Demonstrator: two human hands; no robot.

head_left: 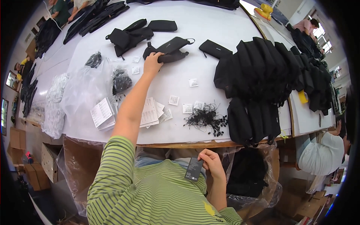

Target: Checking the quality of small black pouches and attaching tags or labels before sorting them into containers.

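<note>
My left hand [153, 64] reaches far across the white table, its fingers closed on the near edge of a black fabric pouch [173, 47] with a loop at one end. Close to my body, below the table edge, my right hand [213, 163] pinches a dark grey hang tag [194, 169] with pale print. Behind the pouch lie more black pouches [129, 37] in a loose pile, and another black pouch [215, 49] rests to its right. Small white labels [173, 100] are scattered nearer to me, beside a tangle of black tag strings [206, 117].
Stacked black pouches [258, 71] crowd the table's right side. Printed white cards [103, 112] and clear plastic bags [84, 88] lie at left. An open plastic-lined box [275, 165] with black goods stands below the edge. A person in white [322, 152] is at right; others work farther off.
</note>
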